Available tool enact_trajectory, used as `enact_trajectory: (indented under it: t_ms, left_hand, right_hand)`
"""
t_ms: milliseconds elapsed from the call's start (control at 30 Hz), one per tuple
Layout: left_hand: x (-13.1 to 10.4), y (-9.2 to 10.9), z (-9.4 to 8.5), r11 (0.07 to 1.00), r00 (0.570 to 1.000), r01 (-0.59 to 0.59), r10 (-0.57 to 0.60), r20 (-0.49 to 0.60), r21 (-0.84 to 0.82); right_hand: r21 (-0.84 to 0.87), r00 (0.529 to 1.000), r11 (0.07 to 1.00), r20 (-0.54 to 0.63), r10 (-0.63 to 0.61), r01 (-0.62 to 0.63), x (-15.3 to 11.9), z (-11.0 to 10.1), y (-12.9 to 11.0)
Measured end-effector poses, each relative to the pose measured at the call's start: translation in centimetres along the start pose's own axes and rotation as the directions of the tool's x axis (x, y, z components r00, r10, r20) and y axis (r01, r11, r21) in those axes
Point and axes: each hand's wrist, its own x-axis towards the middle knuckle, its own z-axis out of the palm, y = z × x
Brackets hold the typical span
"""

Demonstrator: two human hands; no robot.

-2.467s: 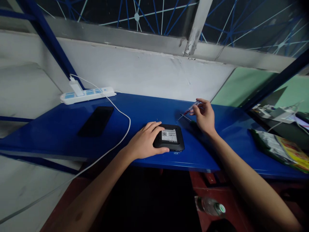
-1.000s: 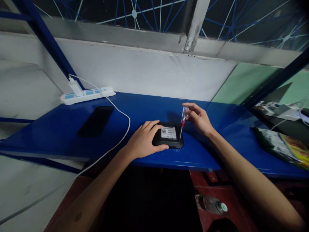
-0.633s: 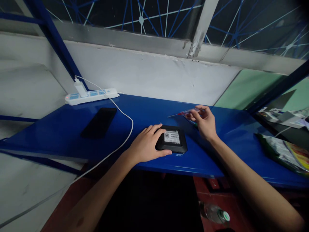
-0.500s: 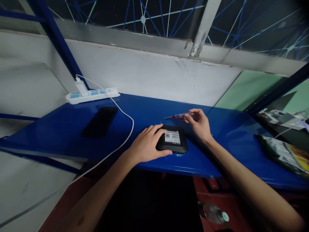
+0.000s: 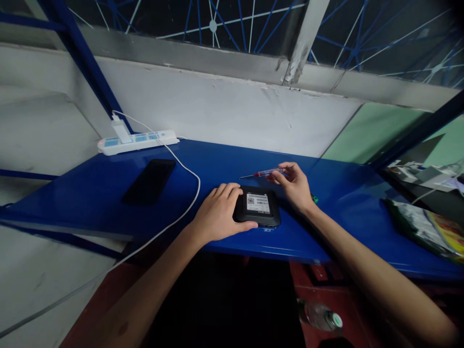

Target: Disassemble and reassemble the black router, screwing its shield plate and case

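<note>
A black box-shaped device (image 5: 258, 218) with a white printed label (image 5: 258, 203) facing up lies on the blue tabletop. My left hand (image 5: 219, 212) grips its left side, thumb along the near edge and fingers at the far left corner. In my right hand (image 5: 293, 186) is a screwdriver (image 5: 266, 172) with a clear and red handle, held between thumb and fingers. Its thin shaft points left, just beyond the device's far edge, and its tip looks apart from the device. A small green object (image 5: 314, 198) shows beside my right wrist, partly hidden.
A black phone (image 5: 149, 181) lies left on the blue table (image 5: 217, 157). Behind it is a white power strip (image 5: 137, 141) with a charger, whose white cable (image 5: 197, 186) crosses the table. A shiny packet (image 5: 426, 227) sits at the right. A plastic bottle (image 5: 319, 315) is below the table.
My right hand has moved slightly left with the screwdriver, bringing its tip nearer my left fingertips. My left fingers have drawn back a little on the device. More of the green object shows.
</note>
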Motion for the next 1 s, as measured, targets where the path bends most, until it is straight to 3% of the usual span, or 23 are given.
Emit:
enact_trajectory:
  t_ms: [267,400,600,1000]
  left_hand:
    - [0.2,0.2,-0.1,1.000,1.000,0.019,-0.019,0.007,0.024]
    - [0.2,0.2,-0.1,0.999,1.000,0.017,-0.018,0.013,0.029]
    - [0.1,0.2,-0.1,1.000,0.999,0.022,-0.022,0.034,0.014]
    - [0.1,0.1,0.0,1.000,0.999,0.017,-0.017,0.035,0.002]
  right_hand:
    - [0.145,0.998,0.989,-0.060,0.024,-0.015,0.2,-0.5,-0.7]
    - [0.234,0.997,0.969,0.002,0.076,-0.074,0.1,-0.5,-1.1]
    - [0.236,0.982,0.959,0.135,0.130,-0.160,-0.6,-0.2,-1.7]
    - [0.255,0.978,0.953,0.169,0.123,-0.164,-0.8,0.1,-1.8]
